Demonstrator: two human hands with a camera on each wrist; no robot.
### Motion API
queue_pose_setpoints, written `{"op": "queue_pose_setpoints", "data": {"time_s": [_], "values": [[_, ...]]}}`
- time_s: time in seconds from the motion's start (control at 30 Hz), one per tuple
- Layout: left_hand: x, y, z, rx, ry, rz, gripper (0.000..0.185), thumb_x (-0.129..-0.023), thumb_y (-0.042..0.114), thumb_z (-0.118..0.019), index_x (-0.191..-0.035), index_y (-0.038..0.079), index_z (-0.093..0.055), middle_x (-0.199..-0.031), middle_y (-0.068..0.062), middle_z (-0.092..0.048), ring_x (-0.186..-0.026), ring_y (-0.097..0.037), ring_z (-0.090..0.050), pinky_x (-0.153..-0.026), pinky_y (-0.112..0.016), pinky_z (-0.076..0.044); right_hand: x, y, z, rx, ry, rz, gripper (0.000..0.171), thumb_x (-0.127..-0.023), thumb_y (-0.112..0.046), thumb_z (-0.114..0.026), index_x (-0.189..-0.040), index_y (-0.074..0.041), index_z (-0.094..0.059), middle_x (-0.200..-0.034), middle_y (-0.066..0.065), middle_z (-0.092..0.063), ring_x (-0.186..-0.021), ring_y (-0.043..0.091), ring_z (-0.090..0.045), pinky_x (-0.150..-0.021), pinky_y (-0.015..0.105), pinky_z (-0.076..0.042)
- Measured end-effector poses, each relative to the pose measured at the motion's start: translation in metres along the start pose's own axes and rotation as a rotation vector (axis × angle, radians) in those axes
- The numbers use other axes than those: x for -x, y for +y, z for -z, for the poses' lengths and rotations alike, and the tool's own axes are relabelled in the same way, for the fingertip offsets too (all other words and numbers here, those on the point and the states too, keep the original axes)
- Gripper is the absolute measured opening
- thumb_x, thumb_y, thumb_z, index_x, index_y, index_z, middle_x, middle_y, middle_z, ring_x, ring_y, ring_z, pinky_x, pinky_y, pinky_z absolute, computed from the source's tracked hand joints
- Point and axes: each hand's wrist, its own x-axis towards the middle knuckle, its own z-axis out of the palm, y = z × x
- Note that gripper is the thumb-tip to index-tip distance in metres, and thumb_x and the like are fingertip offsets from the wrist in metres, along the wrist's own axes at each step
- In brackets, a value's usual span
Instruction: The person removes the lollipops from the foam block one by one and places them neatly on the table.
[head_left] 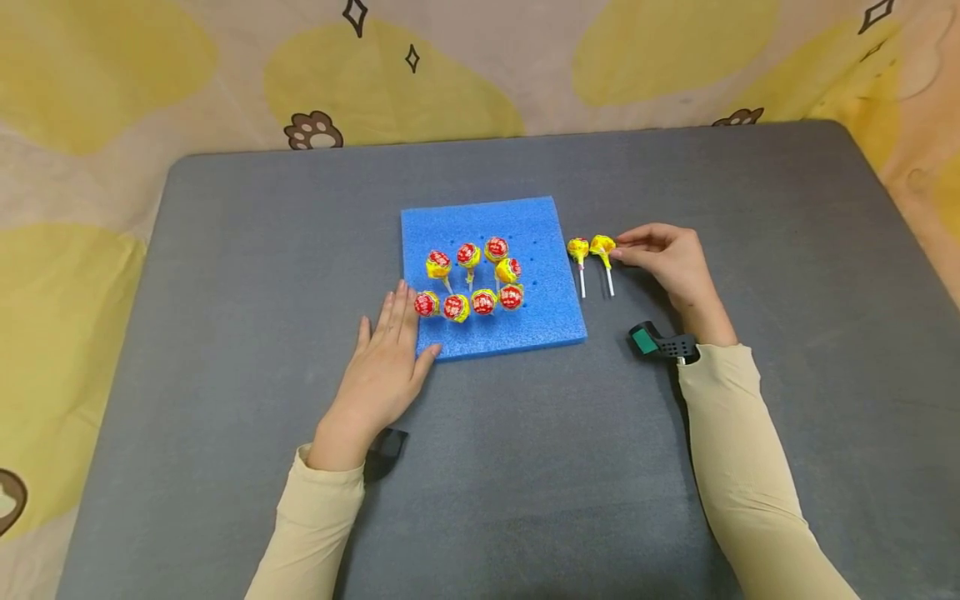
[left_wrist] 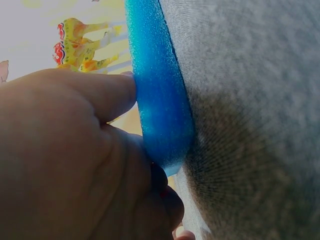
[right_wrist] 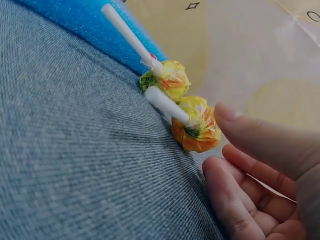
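Note:
My left hand [head_left: 381, 367] rests with straight fingers along the left side of a blue foam board [head_left: 540, 325], its thumb at the front edge. In the left wrist view, the thumb [left_wrist: 117, 95] presses against the board's edge. Several lollipops [head_left: 468, 255] with red-and-yellow wrappers stand in the board, sticks down. Two more lie side by side on the table to its right. My right hand [head_left: 675, 258] is at the outer lollipop [right_wrist: 197, 125], thumb and fingertips parted right beside its yellow head. The inner lollipop [right_wrist: 167, 80] lies closer to the board.
Small holes dot the board around the standing lollipops. The grey table [head_left: 495, 467] extends on all sides, with a patterned cloth [head_left: 465, 75] hanging behind its far edge. A black wrist camera [head_left: 660, 342] sticks out beside the right wrist.

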Motion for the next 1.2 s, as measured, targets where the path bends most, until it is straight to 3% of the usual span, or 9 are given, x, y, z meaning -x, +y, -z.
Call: {"op": "queue_pose_setpoints", "data": {"time_s": [0.3,0.47,0.7,0.93,1.2], "values": [[-0.002,-0.001,0.002,-0.003,-0.011,-0.003,0.076,-0.099,0.038,-0.043,-0.15,0.001,-0.001,-0.157,-0.011,0.008,-0.143,-0.027,0.006,-0.111,-0.056,-0.002,-0.001,-0.007,-0.002,-0.237,0.003,0.084,0.024,-0.076,0.008,-0.073,-0.097,0.015,-0.065,-0.08,0.003,-0.07,-0.07,0.011,-0.066,-0.064,0.02,-0.053],[-0.002,-0.001,0.004,-0.01,-0.014,-0.004,0.076,-0.099,0.039,-0.043,-0.15,0.001,0.0,-0.157,-0.011,0.008,-0.143,-0.027,0.006,-0.111,-0.055,-0.002,0.002,-0.017,-0.005,-0.286,-0.029,0.108,0.024,-0.078,0.01,-0.07,-0.1,0.016,-0.064,-0.085,0.006,-0.071,-0.074,0.013,-0.068,-0.067,0.021,-0.054],[-0.003,-0.001,0.005,-0.011,-0.015,0.0,0.076,-0.099,0.039,-0.043,-0.15,0.002,0.0,-0.157,-0.01,0.009,-0.143,-0.026,0.006,-0.112,-0.054,0.0,0.009,-0.033,-0.013,-0.302,-0.084,0.128,0.018,-0.077,0.01,-0.071,-0.095,0.008,-0.069,-0.085,0.005,-0.071,-0.075,0.011,-0.068,-0.069,0.021,-0.053],[-0.002,-0.001,0.006,-0.007,0.013,-0.007,0.075,-0.099,0.036,-0.045,-0.15,0.0,-0.004,-0.157,-0.012,0.005,-0.143,-0.028,0.003,-0.111,-0.055,-0.002,0.017,-0.047,-0.028,-0.23,-0.188,0.168,0.018,-0.077,0.005,-0.073,-0.096,0.006,-0.07,-0.088,0.004,-0.071,-0.077,0.013,-0.068,-0.071,0.02,-0.053],[0.001,0.001,0.003,-0.004,-0.013,0.009,0.075,-0.099,0.037,-0.044,-0.15,0.0,-0.004,-0.157,-0.011,0.006,-0.143,-0.028,0.004,-0.112,-0.054,-0.002,0.029,-0.054,-0.049,-0.147,-0.258,0.182,0.02,-0.078,0.002,-0.074,-0.098,0.005,-0.07,-0.09,0.005,-0.071,-0.076,0.013,-0.067,-0.071,0.021,-0.053]]}}
